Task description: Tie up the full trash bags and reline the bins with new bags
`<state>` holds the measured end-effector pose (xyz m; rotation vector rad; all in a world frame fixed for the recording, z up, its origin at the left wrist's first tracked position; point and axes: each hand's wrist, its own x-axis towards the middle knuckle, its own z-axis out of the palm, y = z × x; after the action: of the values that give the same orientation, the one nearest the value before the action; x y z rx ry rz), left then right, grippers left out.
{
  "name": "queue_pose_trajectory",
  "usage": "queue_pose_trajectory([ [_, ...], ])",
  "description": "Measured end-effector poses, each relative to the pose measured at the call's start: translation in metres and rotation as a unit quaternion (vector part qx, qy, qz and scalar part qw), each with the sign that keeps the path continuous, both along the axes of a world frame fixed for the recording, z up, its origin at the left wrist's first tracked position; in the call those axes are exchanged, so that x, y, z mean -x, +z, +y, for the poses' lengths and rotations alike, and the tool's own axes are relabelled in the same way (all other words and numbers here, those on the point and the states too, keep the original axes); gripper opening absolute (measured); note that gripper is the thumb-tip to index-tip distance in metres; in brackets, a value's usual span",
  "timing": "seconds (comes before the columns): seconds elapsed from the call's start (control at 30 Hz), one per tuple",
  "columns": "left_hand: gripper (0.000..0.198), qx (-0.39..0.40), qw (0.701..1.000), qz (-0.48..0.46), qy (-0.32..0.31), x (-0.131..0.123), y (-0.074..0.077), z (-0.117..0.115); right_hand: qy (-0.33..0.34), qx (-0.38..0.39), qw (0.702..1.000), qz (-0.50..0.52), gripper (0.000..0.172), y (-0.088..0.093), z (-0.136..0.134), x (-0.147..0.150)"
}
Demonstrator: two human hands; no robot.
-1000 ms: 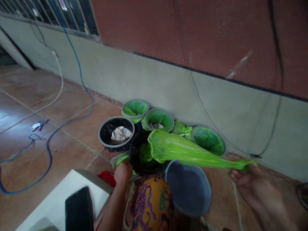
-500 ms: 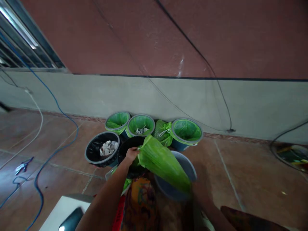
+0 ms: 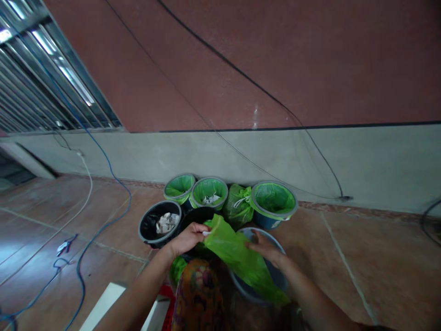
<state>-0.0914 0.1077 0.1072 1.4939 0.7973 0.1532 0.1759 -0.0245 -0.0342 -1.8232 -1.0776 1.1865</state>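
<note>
A green plastic bin bag (image 3: 237, 257) hangs slantwise over an unlined grey bin (image 3: 275, 243) in front of me. My left hand (image 3: 191, 237) is closed on the bag's upper end, where a bit of white shows at the fingertips. My right hand (image 3: 266, 248) is over the bin beside the bag, fingers stretched out and apart; whether they touch the bag I cannot tell. Behind my left hand stands a black-lined bin (image 3: 198, 215), partly hidden by the bag and hand.
Green-lined bins (image 3: 274, 198) line the wall with a tied green bag (image 3: 237, 207) among them. A black-lined bin (image 3: 159, 224) on the left holds crumpled paper. A blue cable (image 3: 103, 225) and pliers-like tool (image 3: 66, 245) lie on the tiled floor.
My right hand has come up from the bag's lower end to beside its upper part. The bag looks flatter and hangs lower. The view has shifted, bringing more window into sight.
</note>
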Motion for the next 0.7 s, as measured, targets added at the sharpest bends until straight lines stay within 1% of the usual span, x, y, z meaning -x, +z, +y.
queue_pose_trajectory([
  [0.03,0.018,0.004,1.000,0.001,-0.023,0.000,0.005,-0.004,0.029,0.007,0.999,0.035,0.063,-0.002,0.002,0.007],
  [0.07,0.016,0.008,0.999,0.005,-0.043,0.002,0.009,-0.009,0.049,0.010,0.998,0.045,0.051,-0.003,0.004,0.013],
  [0.1,0.014,0.015,0.998,0.012,-0.062,0.004,0.012,-0.012,0.057,0.002,0.998,0.034,0.038,-0.002,0.005,0.018],
  [0.13,0.014,0.023,0.996,0.020,-0.079,0.007,0.016,-0.016,0.051,-0.024,0.998,0.008,0.027,0.002,0.005,0.021],
  [0.17,0.017,0.035,0.994,0.029,-0.096,0.011,0.020,-0.019,0.036,-0.064,0.997,-0.025,0.022,0.009,0.005,0.022],
  [0.2,0.023,0.051,0.992,0.036,-0.108,0.015,0.023,-0.023,0.014,-0.113,0.992,-0.056,0.021,0.020,0.005,0.023],
  [0.27,0.037,0.074,0.991,0.051,-0.101,0.020,0.029,-0.028,-0.011,-0.210,0.973,-0.094,0.021,0.047,0.000,0.025],
  [0.33,0.048,0.094,0.992,0.068,-0.054,0.020,0.032,-0.032,-0.009,-0.298,0.947,-0.116,0.020,0.075,-0.010,0.032],
  [0.4,0.058,0.129,0.990,0.062,0.006,0.015,0.029,-0.036,0.022,-0.388,0.908,-0.159,0.020,0.096,-0.025,0.046],
  [0.47,0.062,0.174,0.983,0.010,0.056,0.007,0.024,-0.041,0.067,-0.455,0.862,-0.215,0.020,0.107,-0.041,0.063],
  [0.5,0.061,0.188,0.978,-0.025,0.081,0.003,0.021,-0.044,0.091,-0.472,0.844,-0.239,0.021,0.110,-0.049,0.070],
  [0.53,0.057,0.193,0.973,-0.060,0.108,-0.001,0.019,-0.046,0.113,-0.480,0.831,-0.256,0.021,0.112,-0.057,0.076],
  [0.57,0.053,0.188,0.968,-0.090,0.137,-0.005,0.018,-0.049,0.135,-0.478,0.826,-0.267,0.020,0.112,-0.063,0.080],
  [0.6,0.048,0.177,0.963,-0.116,0.168,-0.007,0.018,-0.051,0.154,-0.469,0.826,-0.270,0.018,0.113,-0.070,0.082],
  [0.67,0.041,0.152,0.949,-0.152,0.230,-0.010,0.020,-0.054,0.170,-0.443,0.839,-0.266,0.015,0.114,-0.080,0.078],
  [0.7,0.040,0.141,0.942,-0.165,0.256,-0.010,0.022,-0.055,0.157,-0.430,0.850,-0.259,0.018,0.115,-0.084,0.073],
])
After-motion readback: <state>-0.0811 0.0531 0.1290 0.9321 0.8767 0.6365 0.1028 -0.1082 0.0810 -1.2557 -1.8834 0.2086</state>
